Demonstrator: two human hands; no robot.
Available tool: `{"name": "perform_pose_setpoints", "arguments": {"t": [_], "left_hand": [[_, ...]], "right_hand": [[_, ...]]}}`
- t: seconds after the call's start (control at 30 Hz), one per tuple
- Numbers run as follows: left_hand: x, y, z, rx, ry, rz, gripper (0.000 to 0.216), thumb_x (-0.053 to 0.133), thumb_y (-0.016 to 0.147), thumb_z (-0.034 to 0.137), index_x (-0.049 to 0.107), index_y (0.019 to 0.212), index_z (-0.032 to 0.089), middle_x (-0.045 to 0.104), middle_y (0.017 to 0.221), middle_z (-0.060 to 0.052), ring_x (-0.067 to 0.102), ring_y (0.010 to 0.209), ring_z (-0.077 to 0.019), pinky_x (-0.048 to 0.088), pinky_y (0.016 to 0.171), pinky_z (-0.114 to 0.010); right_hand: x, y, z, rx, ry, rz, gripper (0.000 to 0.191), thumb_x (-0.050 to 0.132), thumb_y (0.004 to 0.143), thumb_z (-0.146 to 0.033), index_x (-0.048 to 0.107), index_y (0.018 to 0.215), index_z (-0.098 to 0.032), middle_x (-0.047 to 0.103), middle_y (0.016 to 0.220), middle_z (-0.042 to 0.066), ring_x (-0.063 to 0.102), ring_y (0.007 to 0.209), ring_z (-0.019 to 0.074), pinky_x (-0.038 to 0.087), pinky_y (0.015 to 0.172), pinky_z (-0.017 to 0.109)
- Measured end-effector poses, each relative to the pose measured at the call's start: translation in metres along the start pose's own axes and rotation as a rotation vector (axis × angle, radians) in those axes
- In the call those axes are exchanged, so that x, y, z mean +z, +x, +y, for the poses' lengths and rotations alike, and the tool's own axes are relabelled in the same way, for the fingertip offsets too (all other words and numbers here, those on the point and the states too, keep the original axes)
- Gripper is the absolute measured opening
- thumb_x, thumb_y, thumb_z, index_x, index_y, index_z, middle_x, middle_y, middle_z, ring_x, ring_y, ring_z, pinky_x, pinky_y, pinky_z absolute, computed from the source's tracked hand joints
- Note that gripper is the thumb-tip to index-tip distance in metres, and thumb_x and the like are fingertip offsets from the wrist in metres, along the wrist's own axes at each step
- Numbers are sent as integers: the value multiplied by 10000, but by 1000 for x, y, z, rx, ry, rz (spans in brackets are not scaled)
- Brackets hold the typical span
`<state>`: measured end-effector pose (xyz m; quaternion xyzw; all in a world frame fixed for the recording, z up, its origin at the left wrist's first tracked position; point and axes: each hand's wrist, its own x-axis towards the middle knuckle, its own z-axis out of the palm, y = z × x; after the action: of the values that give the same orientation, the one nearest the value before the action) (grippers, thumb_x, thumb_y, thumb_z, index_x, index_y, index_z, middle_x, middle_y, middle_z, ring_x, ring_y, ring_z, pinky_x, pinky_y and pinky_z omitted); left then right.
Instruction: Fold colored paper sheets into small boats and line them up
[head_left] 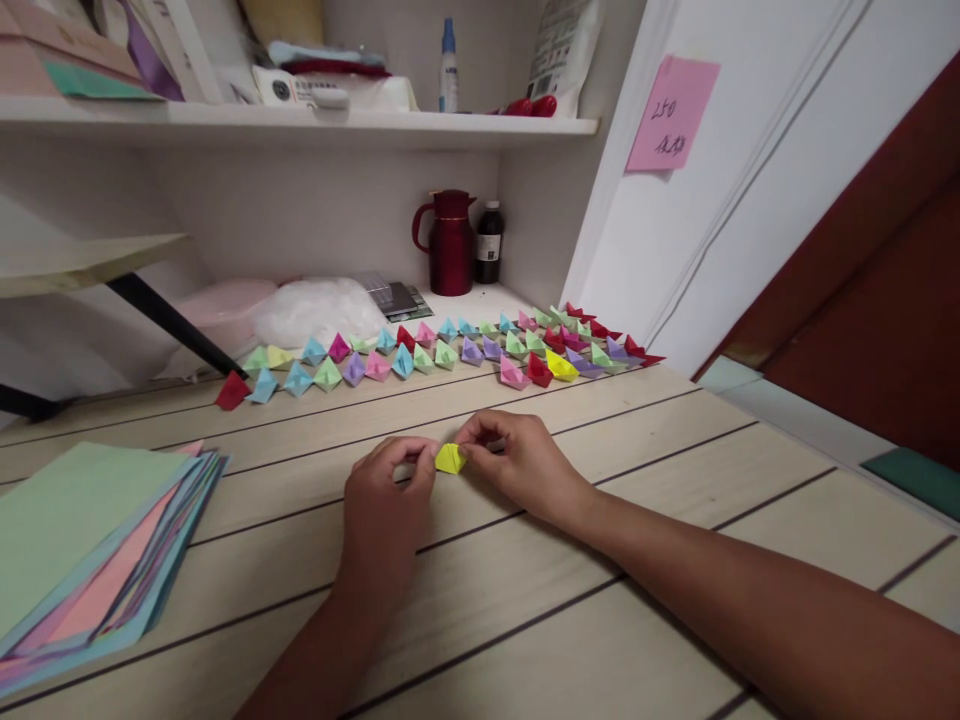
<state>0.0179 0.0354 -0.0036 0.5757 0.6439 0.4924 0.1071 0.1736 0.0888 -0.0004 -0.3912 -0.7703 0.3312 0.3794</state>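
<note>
A small folded piece of yellow paper (450, 459) is held just above the striped table (525, 600), between both hands. My left hand (391, 490) pinches its left edge between thumb and fingers. On the opposite edge, the thumb and fingertips of my right hand (517, 460) close on the same paper. Beyond the hands stand rows of folded paper boats in red, blue, green, pink, purple and yellow; a yellow boat (561, 366) and a red boat (538, 370) are among the nearest.
A stack of coloured paper sheets (82, 540) lies at the left. Behind the boats are a clear plastic bag (319, 310), a dark red jug (452, 245) and a dark bottle (490, 243). A white shelf (360, 122) overhangs them. A pink note (673, 115) hangs on the wall.
</note>
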Motion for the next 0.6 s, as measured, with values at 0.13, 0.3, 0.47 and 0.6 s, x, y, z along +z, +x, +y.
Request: {"name": "perform_pose_setpoints", "arguments": {"t": [0.13, 0.3, 0.47, 0.6], "left_hand": [[2, 0, -1, 57, 15, -3, 97, 602, 779, 258, 696, 770, 234, 736, 804, 15, 676, 779, -179, 485, 764, -311], [2, -1, -2, 83, 9, -18, 79, 606, 769, 226, 684, 761, 233, 724, 778, 24, 667, 732, -159, 488, 744, -299], [4, -1, -4, 105, 8, -34, 78, 609, 766, 213, 683, 764, 235, 724, 784, 30, 668, 741, -153, 489, 746, -288], [4, 0, -6, 64, 11, -34, 65, 631, 746, 196, 688, 754, 227, 725, 762, 30, 669, 712, -147, 489, 686, -263]], "right_hand": [[0, -1, -1, -9, 14, 4, 116, 571, 788, -120, 671, 783, -179, 701, 753, 5, 626, 691, 130, 467, 646, 233], [0, -1, -3, -11, 24, 8, 110, 568, 789, -123, 665, 777, -173, 700, 757, 10, 628, 704, 133, 469, 653, 235], [1, -3, -4, -23, 35, 1, 103, 564, 795, -136, 659, 778, -170, 695, 752, 9, 621, 694, 132, 464, 637, 234], [1, -3, -3, -27, 27, 0, 84, 577, 798, -152, 657, 781, -171, 695, 757, 9, 619, 694, 135, 460, 629, 237]]}}
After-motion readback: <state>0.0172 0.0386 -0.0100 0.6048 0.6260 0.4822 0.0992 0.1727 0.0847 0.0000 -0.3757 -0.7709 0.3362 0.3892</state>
